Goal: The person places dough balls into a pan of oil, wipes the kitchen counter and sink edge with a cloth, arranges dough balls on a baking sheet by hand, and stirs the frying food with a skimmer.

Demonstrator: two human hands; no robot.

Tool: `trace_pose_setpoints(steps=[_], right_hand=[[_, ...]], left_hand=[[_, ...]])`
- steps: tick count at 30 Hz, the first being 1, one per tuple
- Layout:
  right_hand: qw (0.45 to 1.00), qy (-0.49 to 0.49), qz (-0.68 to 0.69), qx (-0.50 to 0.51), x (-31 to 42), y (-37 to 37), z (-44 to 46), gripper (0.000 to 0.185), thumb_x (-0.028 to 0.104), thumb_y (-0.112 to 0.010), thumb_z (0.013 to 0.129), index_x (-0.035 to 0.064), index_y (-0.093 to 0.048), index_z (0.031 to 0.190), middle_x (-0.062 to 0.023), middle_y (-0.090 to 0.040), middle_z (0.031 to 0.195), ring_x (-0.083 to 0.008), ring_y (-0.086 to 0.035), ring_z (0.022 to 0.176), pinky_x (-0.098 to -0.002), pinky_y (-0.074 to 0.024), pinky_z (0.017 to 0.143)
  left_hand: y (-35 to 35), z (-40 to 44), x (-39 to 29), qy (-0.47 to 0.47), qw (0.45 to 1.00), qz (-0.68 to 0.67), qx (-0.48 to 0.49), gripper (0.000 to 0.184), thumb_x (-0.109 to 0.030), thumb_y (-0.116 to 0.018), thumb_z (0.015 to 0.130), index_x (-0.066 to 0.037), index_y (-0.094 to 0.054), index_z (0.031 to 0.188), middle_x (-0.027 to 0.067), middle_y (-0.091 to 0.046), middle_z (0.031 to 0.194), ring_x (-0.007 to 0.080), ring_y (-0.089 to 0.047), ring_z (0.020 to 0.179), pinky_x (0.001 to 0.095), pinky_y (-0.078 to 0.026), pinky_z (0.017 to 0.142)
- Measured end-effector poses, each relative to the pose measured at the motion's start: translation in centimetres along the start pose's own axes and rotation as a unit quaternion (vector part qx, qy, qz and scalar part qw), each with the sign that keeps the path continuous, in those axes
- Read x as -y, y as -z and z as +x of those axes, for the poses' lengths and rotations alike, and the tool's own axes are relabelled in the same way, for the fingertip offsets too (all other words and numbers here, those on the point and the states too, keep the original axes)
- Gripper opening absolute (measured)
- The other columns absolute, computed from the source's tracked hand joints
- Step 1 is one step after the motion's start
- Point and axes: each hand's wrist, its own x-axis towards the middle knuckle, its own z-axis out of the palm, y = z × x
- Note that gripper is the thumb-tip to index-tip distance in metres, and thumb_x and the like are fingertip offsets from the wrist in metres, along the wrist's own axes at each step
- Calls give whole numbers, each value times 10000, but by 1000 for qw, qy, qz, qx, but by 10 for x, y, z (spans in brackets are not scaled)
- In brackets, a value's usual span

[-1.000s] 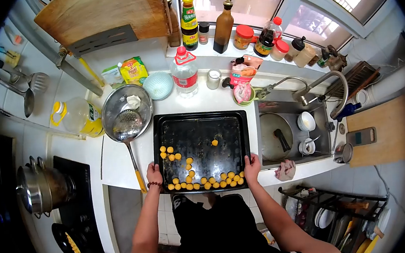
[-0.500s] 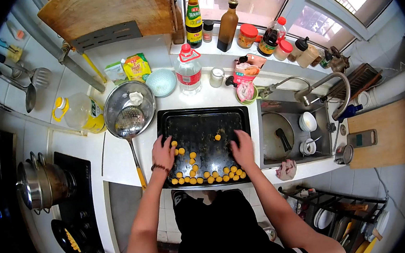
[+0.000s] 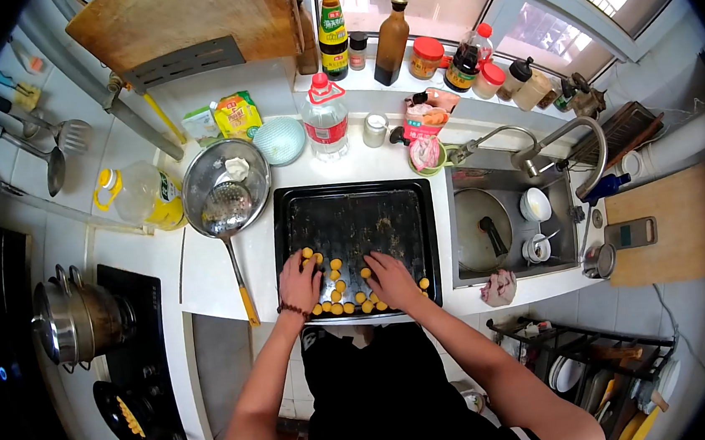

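A black baking tray [image 3: 351,207] lies on the white counter in front of me. Small round yellow balls [image 3: 335,265] sit in its near half, most of them along the near edge. Over the left part of the tray, my left hand [image 3: 300,285] rests palm down with its fingers apart, among several balls. My right hand [image 3: 393,279] reaches over the middle, fingers stretched out, its fingertips beside a single ball [image 3: 366,273]. The palm and forearm hide some balls near the front edge.
Left of the tray, a metal bowl [image 3: 255,157] holds a skimmer [image 3: 227,210] and a white lump. A water bottle [image 3: 327,126] stands behind. The sink [image 3: 475,280] is to the right; a pot [image 3: 76,324] and a pan [image 3: 116,438] are at far left.
My right hand has moved left from the tray's right side to its middle. My left hand has shifted slightly right and nearer. The lone ball in the tray's middle now lies nearer me.
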Motion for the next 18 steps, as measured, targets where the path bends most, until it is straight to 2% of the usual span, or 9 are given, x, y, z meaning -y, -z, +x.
trace_pose_setpoints(steps=[2, 4, 7, 8, 10, 12, 14, 16, 18], right_hand=[[1000, 6, -20, -18, 11, 2, 27, 585, 193, -658, 953, 33, -479, 1487, -210, -476, 1535, -383, -456, 1420, -480, -373, 1167], [999, 28, -20, -16, 18, -11, 41, 582, 204, -632, 969, 14, -465, 1493, -206, -460, 1556, -378, -435, 1442, -472, -359, 1179], [985, 151, -76, 25, 31, -34, 49, 571, 239, -584, 996, -20, -450, 1488, -205, -457, 1557, -366, -405, 1461, -472, -337, 1191], [985, 151, -75, 25, 32, -37, 42, 571, 239, -584, 996, -20, -450, 1488, -205, -457, 1557, -366, -405, 1461, -472, -337, 1191], [985, 135, -68, 88, 38, -34, 23, 544, 214, -590, 985, -13, -472, 1465, -204, -469, 1541, -361, -416, 1447, -472, -355, 1177], [986, 149, -39, 68, 35, -22, 0, 517, 186, -614, 961, -16, -505, 1425, -209, -509, 1497, -366, -459, 1408, -472, -374, 1161], [995, 93, -12, 34, 28, -3, -20, 503, 162, -635, 940, -27, -527, 1394, -211, -542, 1463, -374, -497, 1371, -473, -390, 1149], [997, 74, -17, 12, 11, 13, -35, 526, 162, -653, 926, -38, -529, 1397, -225, -556, 1444, -386, -522, 1345, -477, -398, 1142], [998, -20, -32, -53, -10, 24, -46, 596, 182, -669, 915, -42, -493, 1439, -249, -535, 1460, -400, -521, 1344, -472, -399, 1145]], left_hand=[[-4, 13, 3, -11, 999, 35, -31, 442, -241, -718, 913, -101, -652, 1327, 229, -506, 1462, 426, -489, 1330, 506, -414, 1119], [-10, 20, 7, -6, 998, 56, 22, 468, -261, -701, 925, -124, -629, 1367, 221, -457, 1524, 422, -458, 1372, 504, -403, 1132], [-17, 16, 12, 0, 995, 45, 85, 436, -276, -690, 932, -143, -645, 1344, 211, -443, 1549, 410, -458, 1379, 506, -402, 1130], [-14, 10, 9, 2, 992, 51, 115, 427, -276, -691, 930, -147, -650, 1335, 208, -448, 1547, 407, -464, 1374, 507, -405, 1124], [-9, -9, 1, -9, 993, 48, 109, 419, -257, -702, 918, -130, -655, 1315, 199, -468, 1527, 397, -472, 1368, 506, -409, 1116], [0, -34, -9, -51, 993, 21, 108, 419, -217, -719, 900, -108, -655, 1299, 200, -492, 1494, 398, -479, 1360, 504, -408, 1115], [10, -49, -16, -62, 993, 23, 96, 430, -190, -742, 878, -92, -654, 1288, 214, -504, 1467, 409, -483, 1352, 504, -402, 1119], [16, -56, -14, -16, 999, 10, 51, 464, -189, -755, 865, -83, -642, 1302, 231, -496, 1469, 422, -482, 1347, 505, -404, 1121], [16, -53, -7, 5, 998, 13, 57, 518, -192, -765, 856, -73, -622, 1339, 250, -473, 1487, 431, -477, 1349, 504, -408, 1121]])
